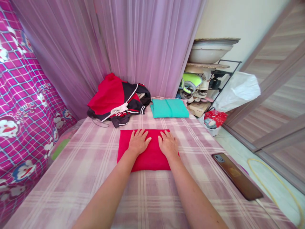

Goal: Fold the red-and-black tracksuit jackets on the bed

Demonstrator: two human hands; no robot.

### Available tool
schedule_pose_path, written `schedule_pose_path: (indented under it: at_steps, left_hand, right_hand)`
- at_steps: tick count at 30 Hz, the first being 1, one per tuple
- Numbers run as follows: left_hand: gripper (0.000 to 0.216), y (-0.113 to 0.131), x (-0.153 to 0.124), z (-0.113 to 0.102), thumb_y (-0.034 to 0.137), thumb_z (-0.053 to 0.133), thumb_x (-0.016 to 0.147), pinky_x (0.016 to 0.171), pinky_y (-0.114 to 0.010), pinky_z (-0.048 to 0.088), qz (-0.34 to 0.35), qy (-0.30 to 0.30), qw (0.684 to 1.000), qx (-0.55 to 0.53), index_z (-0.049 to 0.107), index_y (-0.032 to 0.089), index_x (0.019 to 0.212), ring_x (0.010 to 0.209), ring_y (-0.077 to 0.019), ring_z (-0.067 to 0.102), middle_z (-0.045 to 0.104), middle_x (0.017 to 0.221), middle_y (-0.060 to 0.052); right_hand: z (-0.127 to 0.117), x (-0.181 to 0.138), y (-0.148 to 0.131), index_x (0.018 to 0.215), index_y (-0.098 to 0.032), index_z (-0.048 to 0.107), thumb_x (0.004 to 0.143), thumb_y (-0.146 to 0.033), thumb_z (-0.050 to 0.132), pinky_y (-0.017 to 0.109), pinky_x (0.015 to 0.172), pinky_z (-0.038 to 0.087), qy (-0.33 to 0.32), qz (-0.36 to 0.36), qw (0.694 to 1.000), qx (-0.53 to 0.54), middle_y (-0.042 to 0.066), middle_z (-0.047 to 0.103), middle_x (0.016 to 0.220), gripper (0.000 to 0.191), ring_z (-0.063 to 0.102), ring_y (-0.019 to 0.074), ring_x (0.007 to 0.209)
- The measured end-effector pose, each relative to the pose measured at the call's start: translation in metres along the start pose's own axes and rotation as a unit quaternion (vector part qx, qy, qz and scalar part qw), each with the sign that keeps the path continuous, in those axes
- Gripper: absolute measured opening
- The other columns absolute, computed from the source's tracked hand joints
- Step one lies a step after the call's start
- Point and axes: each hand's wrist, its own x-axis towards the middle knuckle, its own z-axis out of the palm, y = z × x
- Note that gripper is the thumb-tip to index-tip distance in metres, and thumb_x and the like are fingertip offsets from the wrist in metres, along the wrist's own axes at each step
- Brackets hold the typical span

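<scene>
A folded red cloth lies flat on the pink checked bed sheet in front of me. My left hand rests palm down on its left half, fingers stretched out. My right hand lies flat on the right half, fingers spread too. Both hands hold nothing. Behind the cloth sits a folded teal garment. To its left is a loose heap of red, black and white clothes.
A brown phone lies near the bed's right edge. A pink cartoon-print fabric rises on the left, a lilac curtain behind. On the right stand a shoe rack, a white bag and a wooden door.
</scene>
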Motion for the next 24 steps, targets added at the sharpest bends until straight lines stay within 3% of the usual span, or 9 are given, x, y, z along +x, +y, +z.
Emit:
schedule_pose_path:
  at_steps: [7, 13, 20, 24]
  left_hand:
    - [0.05, -0.052, -0.01, -0.006, 0.047, 0.034, 0.099, 0.117, -0.053, 0.027, -0.032, 0.03, 0.998, 0.035, 0.055, 0.025, 0.138, 0.139, -0.0282, 0.042, 0.054, 0.146, -0.008]
    - [0.051, -0.096, -0.015, 0.003, 0.043, 0.034, 0.1, 0.111, -0.036, 0.039, -0.077, 0.062, 0.995, -0.016, 0.052, 0.016, 0.138, 0.128, -0.0215, 0.054, 0.06, 0.137, -0.012]
    - [0.048, -0.092, -0.021, 0.003, 0.044, 0.037, 0.099, 0.114, -0.052, 0.032, -0.127, 0.047, 0.991, -0.025, 0.048, 0.022, 0.141, 0.134, -0.0267, 0.049, 0.056, 0.142, -0.011]
    - [0.049, -0.09, -0.021, 0.003, 0.044, 0.036, 0.099, 0.114, -0.054, 0.031, -0.135, 0.044, 0.989, -0.036, 0.046, 0.022, 0.142, 0.135, -0.0267, 0.047, 0.054, 0.144, -0.012]
  right_hand:
    - [-0.004, -0.001, -0.003, 0.138, -0.021, 0.057, 0.099, -0.039, 0.033, 0.049, 0.107, 0.034, -0.011, 0.011, 1.0, -0.004, 0.011, 0.05, 0.149, 0.049, 0.043, 0.0276, 0.136]
    - [-0.004, -0.001, -0.002, 0.136, -0.02, 0.059, 0.099, -0.038, 0.034, 0.05, 0.106, 0.035, 0.001, 0.004, 1.0, -0.005, 0.011, 0.052, 0.147, 0.048, 0.045, 0.0282, 0.135]
    - [-0.002, -0.011, -0.012, 0.137, -0.017, 0.057, 0.099, -0.033, 0.038, 0.059, 0.112, 0.024, 0.027, -0.038, 0.999, -0.001, 0.015, 0.051, 0.147, 0.046, 0.043, 0.0305, 0.137]
    - [-0.001, -0.038, -0.03, 0.138, -0.023, 0.057, 0.099, -0.036, 0.042, 0.059, 0.114, 0.023, 0.013, -0.154, 0.987, 0.031, 0.011, 0.052, 0.147, 0.044, 0.043, 0.0285, 0.138]
